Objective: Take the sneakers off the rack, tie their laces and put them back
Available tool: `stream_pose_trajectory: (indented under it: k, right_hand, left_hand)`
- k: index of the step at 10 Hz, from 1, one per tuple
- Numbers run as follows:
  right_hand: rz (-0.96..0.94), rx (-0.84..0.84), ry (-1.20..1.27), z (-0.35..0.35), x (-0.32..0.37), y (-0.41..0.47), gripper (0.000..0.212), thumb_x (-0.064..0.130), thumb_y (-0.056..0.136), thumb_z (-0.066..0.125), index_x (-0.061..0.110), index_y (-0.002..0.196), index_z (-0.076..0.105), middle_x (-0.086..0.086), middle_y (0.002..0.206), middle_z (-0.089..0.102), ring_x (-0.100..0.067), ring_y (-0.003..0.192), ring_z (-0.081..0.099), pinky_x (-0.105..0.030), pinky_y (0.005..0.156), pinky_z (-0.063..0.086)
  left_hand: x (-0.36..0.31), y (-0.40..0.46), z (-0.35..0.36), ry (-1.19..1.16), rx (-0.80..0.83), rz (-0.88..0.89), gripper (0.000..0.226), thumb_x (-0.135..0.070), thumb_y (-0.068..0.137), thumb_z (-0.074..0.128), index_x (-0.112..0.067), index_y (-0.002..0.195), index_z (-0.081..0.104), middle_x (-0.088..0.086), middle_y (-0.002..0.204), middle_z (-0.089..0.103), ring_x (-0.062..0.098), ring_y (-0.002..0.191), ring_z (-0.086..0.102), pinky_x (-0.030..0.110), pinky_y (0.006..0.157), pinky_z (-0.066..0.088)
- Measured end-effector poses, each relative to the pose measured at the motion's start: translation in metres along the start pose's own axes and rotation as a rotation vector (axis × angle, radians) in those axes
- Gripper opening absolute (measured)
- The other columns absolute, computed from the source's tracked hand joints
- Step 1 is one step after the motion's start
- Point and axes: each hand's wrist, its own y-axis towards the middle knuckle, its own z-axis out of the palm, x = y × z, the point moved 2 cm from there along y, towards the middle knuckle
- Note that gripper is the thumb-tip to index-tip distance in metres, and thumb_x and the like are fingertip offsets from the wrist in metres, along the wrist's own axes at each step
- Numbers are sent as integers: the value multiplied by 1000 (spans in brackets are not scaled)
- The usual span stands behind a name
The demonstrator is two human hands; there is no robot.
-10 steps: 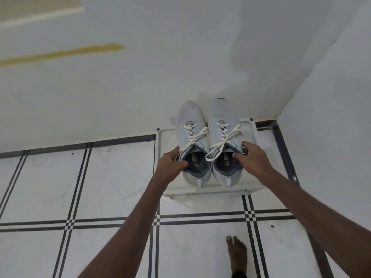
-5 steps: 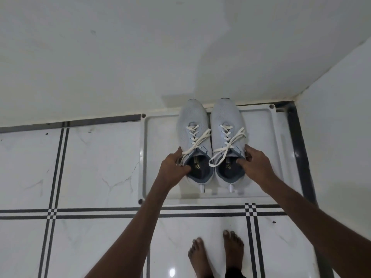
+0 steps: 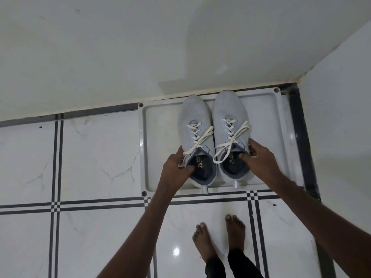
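Note:
Two pale grey sneakers with cream laces stand side by side, toes toward the wall, on a white rack shelf (image 3: pixel 158 149) in the room's corner. My left hand (image 3: pixel 175 170) grips the collar of the left sneaker (image 3: pixel 193 121), thumb inside its opening. My right hand (image 3: pixel 259 159) grips the collar of the right sneaker (image 3: pixel 227 109) the same way. The laces (image 3: pixel 230 140) lie in bows across both tongues. Whether the soles touch the shelf or hang just above it, I cannot tell.
A white wall (image 3: pixel 120 57) runs behind the shelf and another wall (image 3: pixel 341 137) closes the right side. White floor tiles (image 3: pixel 96 157) with dark stripes spread to the left and toward me. My bare feet (image 3: pixel 218 239) stand just in front of the shelf.
The view has tipped downward and closer. The shelf now shows whole, both my feet are in view, and my hands keep the same grip on the sneakers.

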Motion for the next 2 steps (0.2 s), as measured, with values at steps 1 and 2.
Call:
stream_pose_trajectory:
  k: [1, 2]
  right_hand:
    - [8, 13, 20, -1, 4, -6, 33, 31, 87, 67, 21, 118, 61, 0, 103, 69, -24, 97, 64, -29, 78, 42]
    - [-19, -61, 29, -10, 20, -9, 50, 40, 88, 65, 18, 132, 54, 2, 115, 63, -22, 109, 60, -31, 86, 43]
  left_hand:
    - [-3, -10, -2, -48, -56, -39, 74, -37, 88, 67, -24, 152, 34, 2, 140, 51, 20, 125, 52, 29, 99, 39]
    - [-16, -15, -11, 13, -179, 40, 71, -47, 88, 63, -22, 149, 38, 5, 142, 49, 23, 128, 50, 39, 105, 43]
